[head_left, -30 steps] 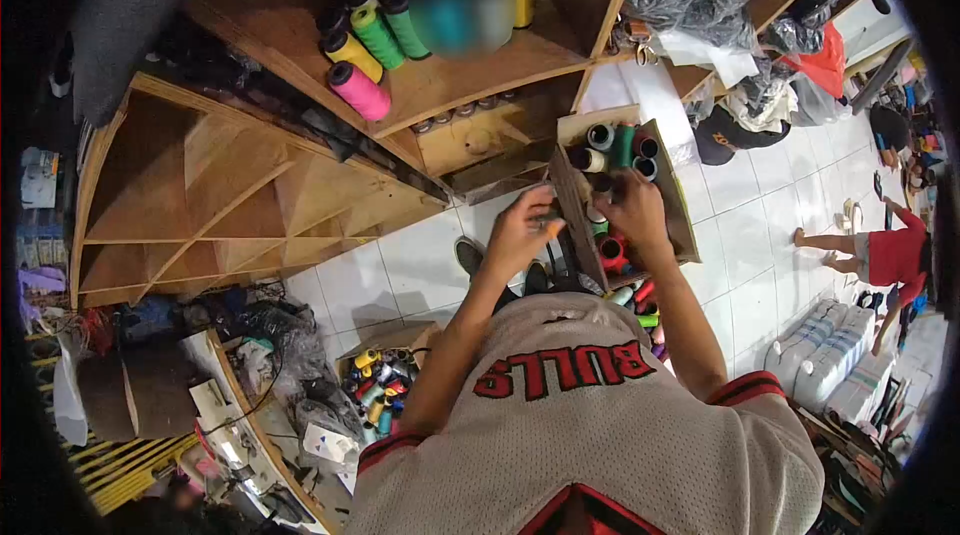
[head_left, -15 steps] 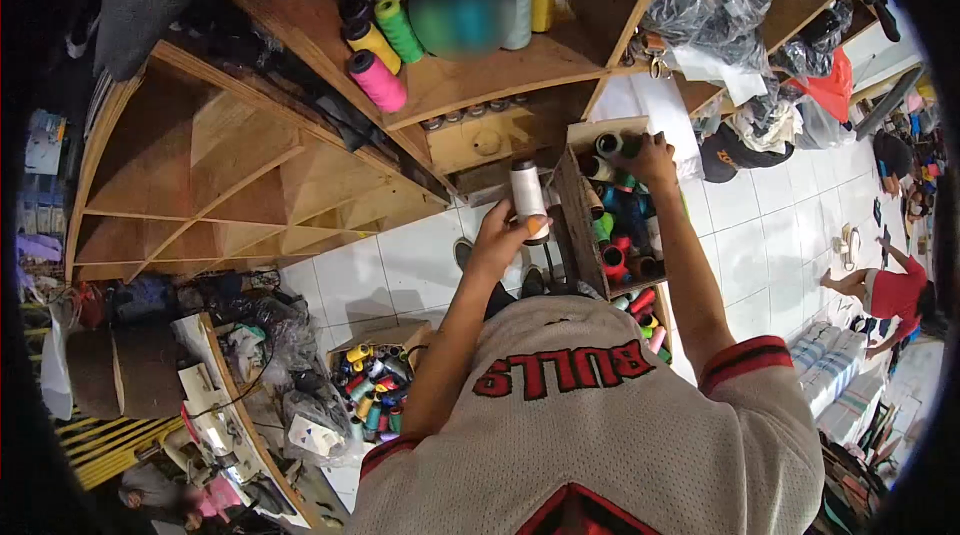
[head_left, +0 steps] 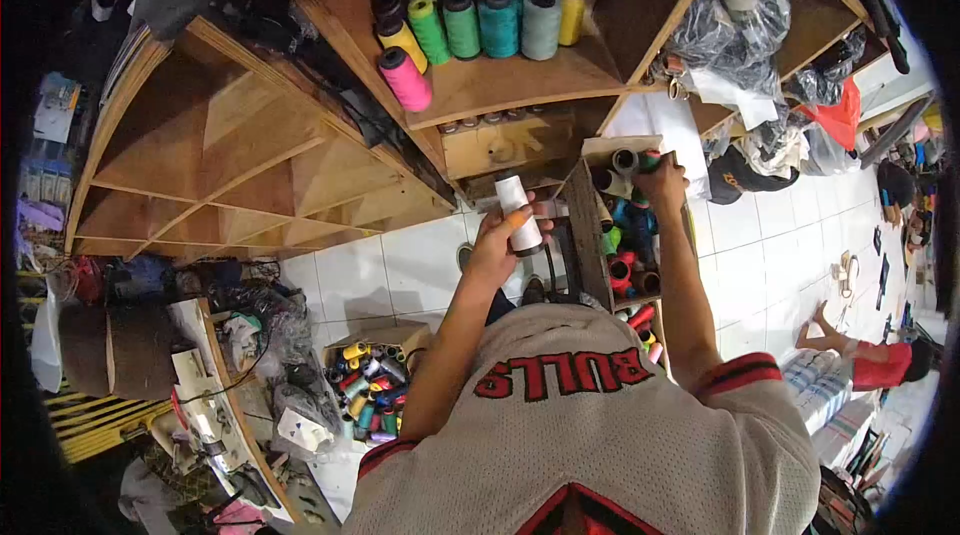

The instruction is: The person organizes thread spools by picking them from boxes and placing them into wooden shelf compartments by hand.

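My left hand [head_left: 497, 243] is wrapped round a white thread spool [head_left: 517, 213], which stands nearly upright above the floor. To the right, my right hand [head_left: 662, 185] reaches into the top end of a wooden box [head_left: 583, 220] full of spools, its fingers closed at a dark green spool [head_left: 648, 161]. A grey-white spool [head_left: 625, 161] lies beside those fingers. Lower in the box are blue, green and red spools [head_left: 621, 270].
Upright spools, among them a pink one [head_left: 405, 80], stand on a wooden shelf [head_left: 520, 93] ahead. A carton of mixed spools [head_left: 412, 337] sits at lower left. Black plastic bags [head_left: 705, 30] fill shelves at upper right. Another person in red [head_left: 880, 365] is at far right.
My left hand, empty-looking a second ago, now holds the white spool, tilted a little differently than half a second ago. My right hand has moved to the box's far end.
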`<state>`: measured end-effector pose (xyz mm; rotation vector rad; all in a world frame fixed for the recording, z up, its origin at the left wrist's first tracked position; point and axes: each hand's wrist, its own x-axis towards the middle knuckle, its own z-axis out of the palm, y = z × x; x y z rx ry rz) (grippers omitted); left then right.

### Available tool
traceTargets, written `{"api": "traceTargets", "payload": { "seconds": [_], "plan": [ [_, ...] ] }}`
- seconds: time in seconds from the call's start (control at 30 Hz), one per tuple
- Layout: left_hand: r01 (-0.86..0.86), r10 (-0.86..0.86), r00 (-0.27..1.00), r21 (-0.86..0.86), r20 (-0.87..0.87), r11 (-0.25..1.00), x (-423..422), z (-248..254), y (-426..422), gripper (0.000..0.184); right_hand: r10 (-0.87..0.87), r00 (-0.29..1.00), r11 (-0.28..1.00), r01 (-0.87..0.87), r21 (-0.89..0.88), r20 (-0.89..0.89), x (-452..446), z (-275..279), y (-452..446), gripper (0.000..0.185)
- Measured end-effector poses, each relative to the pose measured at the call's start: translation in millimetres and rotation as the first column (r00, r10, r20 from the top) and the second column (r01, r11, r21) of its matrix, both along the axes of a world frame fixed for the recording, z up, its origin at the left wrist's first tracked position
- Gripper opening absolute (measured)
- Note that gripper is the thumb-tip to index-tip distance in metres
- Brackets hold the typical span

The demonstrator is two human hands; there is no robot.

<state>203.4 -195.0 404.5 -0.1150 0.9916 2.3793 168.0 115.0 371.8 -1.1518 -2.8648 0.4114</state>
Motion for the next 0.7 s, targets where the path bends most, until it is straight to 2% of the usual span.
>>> {"api": "traceTargets", "payload": {
  "seconds": [0.1,0.13,0.2,0.23,0.3,0.33,0.43,0.47,0.5,0.57,0.63,0.67,0.7],
  "plan": [
    [-0.008,0.008,1.0,-0.023,0.02,1.0,-2.4,2.1,1.0,0.031,0.084,0.957,0.933,-0.172,-0.315,-0.276,20.0,6.4,23.1,0.07],
    [-0.015,0.016,1.0,-0.032,0.025,0.999,-3.6,4.0,2.9,0.031,-0.003,0.915,0.708,-0.283,-0.647,-0.404,28.7,29.4,15.4,0.071],
    [-0.034,0.035,0.999,-0.02,0.026,0.999,-2.3,13.0,8.2,0.029,-0.032,0.879,0.422,-0.42,-0.803,-0.476,53.8,83.0,-20.0,0.071],
    [-0.048,0.048,0.999,0.004,0.015,0.999,-2.6,22.4,13.4,0.028,-0.059,0.858,0.262,-0.48,-0.837,-0.511,63.1,102.2,-37.3,0.072],
    [-0.076,0.076,0.997,0.02,-0.011,0.997,-3.7,23.2,22.2,0.028,0.073,0.872,0.188,-0.488,-0.853,-0.483,73.9,120.1,-60.6,0.073],
    [-0.093,0.093,0.995,0.01,-0.026,0.996,-3.9,16.9,25.2,0.028,0.21,0.812,0.227,-0.583,-0.78,-0.545,70.5,106.4,-64.6,0.07],
    [-0.121,0.122,0.992,0.033,-0.031,0.992,-6.7,26.5,29.6,0.027,0.074,0.89,-0.085,-0.444,-0.892,-0.45,74.2,137.3,-94.6,0.073],
    [-0.152,0.154,0.987,0.053,-0.041,0.987,-6.0,34.8,30.0,0.026,0.0,0.904,-0.145,-0.424,-0.894,-0.428,74.3,135.8,-99.4,0.071],
    [-0.184,0.188,0.981,0.075,-0.051,0.98,-6.1,42.7,30.7,0.024,-0.006,0.9,-0.164,-0.431,-0.887,-0.436,72.2,131.7,-100.2,0.07],
    [-0.265,0.265,0.964,0.015,-0.032,0.964,-6.2,45.8,27.0,0.024,-0.016,0.898,-0.204,-0.434,-0.877,-0.44,71.5,121.1,-102.1,0.069],
    [-0.341,0.339,0.94,-0.036,-0.046,0.94,-12.5,27.1,21.0,0.025,0.015,0.881,-0.138,-0.467,-0.874,-0.473,62.9,118.3,-94.3,0.066],
    [-0.357,0.356,0.933,-0.009,-0.055,0.934,-16.6,14.8,16.1,0.025,0.035,0.871,-0.104,-0.485,-0.869,-0.49,57.1,118.9,-89.0,0.064],
    [-0.376,0.375,0.926,-0.029,-0.047,0.926,-18.8,13.3,11.3,0.025,-0.009,0.871,-0.076,-0.491,-0.868,-0.492,52.6,120.5,-84.6,0.063]
  ]
}}
